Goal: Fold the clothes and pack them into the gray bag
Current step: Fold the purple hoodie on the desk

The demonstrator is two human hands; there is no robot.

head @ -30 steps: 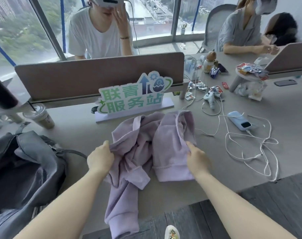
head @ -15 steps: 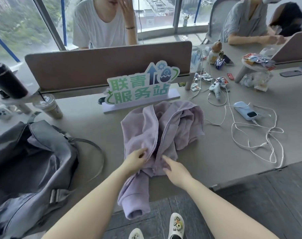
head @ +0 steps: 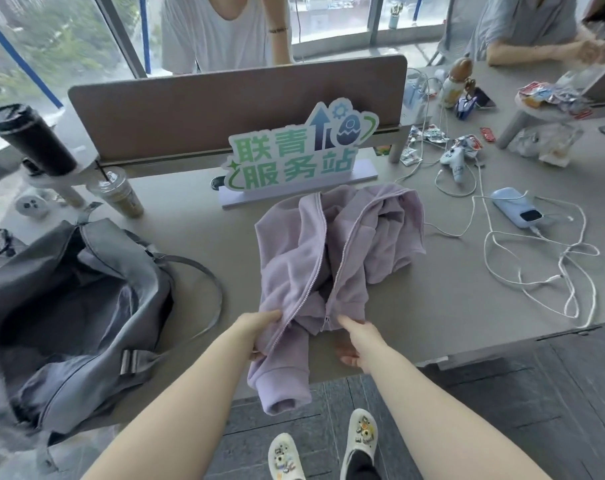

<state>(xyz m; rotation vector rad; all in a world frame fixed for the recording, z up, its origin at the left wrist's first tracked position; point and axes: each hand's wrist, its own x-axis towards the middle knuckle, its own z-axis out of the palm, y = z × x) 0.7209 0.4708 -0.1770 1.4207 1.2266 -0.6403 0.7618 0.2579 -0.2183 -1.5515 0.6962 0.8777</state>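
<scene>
A lilac zip-up jacket [head: 332,251] lies crumpled on the grey table [head: 432,306], its zipper open down the middle and one sleeve cuff hanging over the near edge. My left hand [head: 259,332] grips the left front panel at the hem, fingers curled round the fabric. My right hand [head: 354,339] pinches the right panel's hem beside the zipper end. The gray bag [head: 72,306] sits open at the left of the table, its strap looping toward the jacket.
A green and white standing sign [head: 294,157] stands just behind the jacket. An iced drink cup [head: 117,195] is behind the bag. White cables [head: 543,268], a blue power bank [head: 517,212] and snack wrappers lie to the right. Two people sit across the divider.
Both hands came in from the jacket's sides to its hem near the zipper. The jacket now lies with its open front up, and the view has tilted downward.
</scene>
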